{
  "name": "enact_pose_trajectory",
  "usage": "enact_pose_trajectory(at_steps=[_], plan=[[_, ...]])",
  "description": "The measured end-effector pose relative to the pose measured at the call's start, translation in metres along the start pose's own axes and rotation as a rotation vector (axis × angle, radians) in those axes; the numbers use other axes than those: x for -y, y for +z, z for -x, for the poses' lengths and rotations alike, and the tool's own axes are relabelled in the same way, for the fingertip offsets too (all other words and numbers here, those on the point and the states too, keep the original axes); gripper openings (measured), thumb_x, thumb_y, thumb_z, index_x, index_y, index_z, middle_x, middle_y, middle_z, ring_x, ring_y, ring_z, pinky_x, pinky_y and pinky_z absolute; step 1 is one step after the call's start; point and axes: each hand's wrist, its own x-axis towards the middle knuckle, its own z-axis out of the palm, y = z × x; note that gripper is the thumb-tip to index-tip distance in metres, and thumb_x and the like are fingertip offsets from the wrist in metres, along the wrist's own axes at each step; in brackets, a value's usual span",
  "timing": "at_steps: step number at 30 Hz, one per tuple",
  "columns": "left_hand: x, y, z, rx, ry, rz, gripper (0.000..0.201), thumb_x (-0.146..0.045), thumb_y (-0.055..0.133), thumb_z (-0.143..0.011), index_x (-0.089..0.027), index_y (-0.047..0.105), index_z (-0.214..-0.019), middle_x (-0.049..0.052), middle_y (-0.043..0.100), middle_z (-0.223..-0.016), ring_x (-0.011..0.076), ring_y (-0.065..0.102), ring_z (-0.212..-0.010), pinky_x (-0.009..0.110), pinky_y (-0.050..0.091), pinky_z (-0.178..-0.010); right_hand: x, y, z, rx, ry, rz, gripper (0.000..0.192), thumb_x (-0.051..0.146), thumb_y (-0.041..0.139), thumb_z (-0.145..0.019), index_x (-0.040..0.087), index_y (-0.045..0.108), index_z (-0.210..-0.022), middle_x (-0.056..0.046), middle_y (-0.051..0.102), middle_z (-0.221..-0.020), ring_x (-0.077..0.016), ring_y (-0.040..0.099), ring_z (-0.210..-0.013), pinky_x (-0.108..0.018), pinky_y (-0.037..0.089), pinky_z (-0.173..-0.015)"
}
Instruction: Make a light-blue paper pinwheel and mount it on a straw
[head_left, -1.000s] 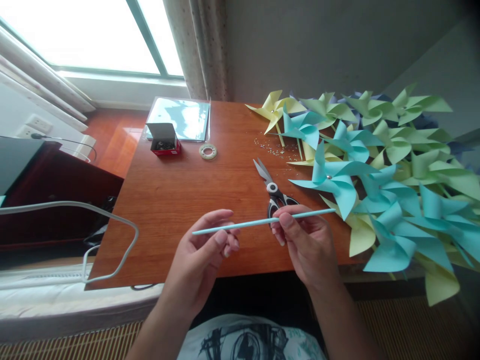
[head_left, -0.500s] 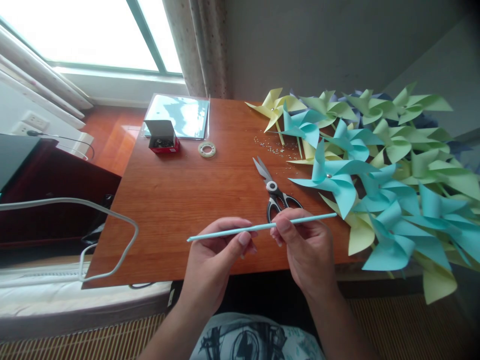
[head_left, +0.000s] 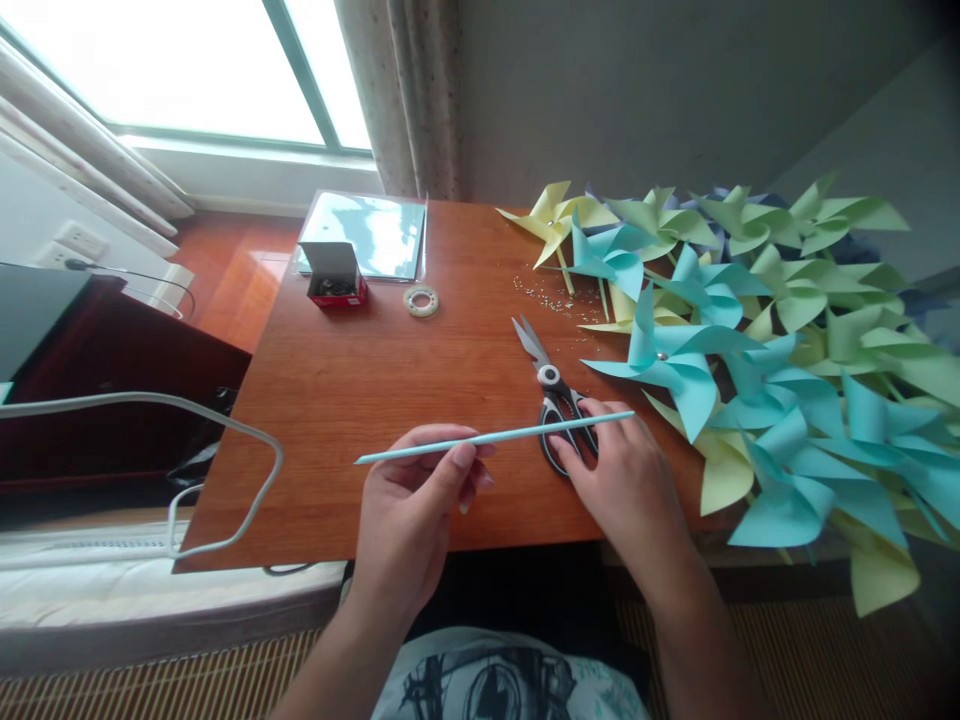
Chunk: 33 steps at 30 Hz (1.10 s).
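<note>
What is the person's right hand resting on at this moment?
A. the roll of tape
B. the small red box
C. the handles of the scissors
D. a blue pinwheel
C: the right hand lies on the black handles of the scissors on the table, while the left hand alone holds the thin blue stick.

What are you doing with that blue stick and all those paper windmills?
A person sits at a wooden table. The left hand holds a thin light-blue stick level above the table. The right hand rests on the black handles of the scissors, which lie on the table. A heap of blue, green and yellow paper pinwheels covers the right side. Farther back sit a small red box and a tape roll.
</note>
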Motion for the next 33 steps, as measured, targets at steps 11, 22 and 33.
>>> enact_pose_trajectory(at_steps=[11, 22, 33], plan=[[-0.007, -0.004, 0.001, -0.068, 0.056, 0.055, 0.012, -0.026, 0.084, -0.078, -0.018, 0.077, -0.085, 0.003, 0.075, -0.076, 0.0084, 0.061, -0.062, 0.015, 0.044, -0.052, 0.016, -0.012, 0.003, 0.203, 0.434, -1.194, 0.048, 0.042, 0.079, -0.081, 0.022, 0.065, -0.123, -0.012, 0.072, -0.114, -0.0232, 0.071, -0.093, -0.037, 0.059, -0.085], [-0.024, 0.014, -0.014, -0.224, 0.337, 0.200, 0.016, -0.028, 0.087, -0.074, -0.018, 0.078, -0.083, 0.002, 0.070, -0.073, 0.0062, 0.054, -0.058, 0.013, 0.038, -0.046, 0.033, -0.010, 0.035, 0.480, 0.393, -1.551, 0.070, 0.062, 0.084, -0.070, 0.027, 0.065, -0.128, -0.006, 0.067, -0.099, -0.0187, 0.061, -0.084, -0.029, 0.054, -0.077], [-0.009, 0.013, -0.012, -0.110, 0.517, 0.038, 0.009, -0.021, 0.080, -0.083, -0.024, 0.081, -0.092, 0.000, 0.070, -0.081, 0.0052, 0.055, -0.059, 0.014, 0.040, -0.047, 0.044, 0.001, 0.045, 0.331, 0.270, -1.301, 0.061, 0.019, 0.086, -0.075, 0.035, 0.062, -0.129, -0.003, 0.068, -0.127, -0.0191, 0.066, -0.111, -0.030, 0.054, -0.099]])
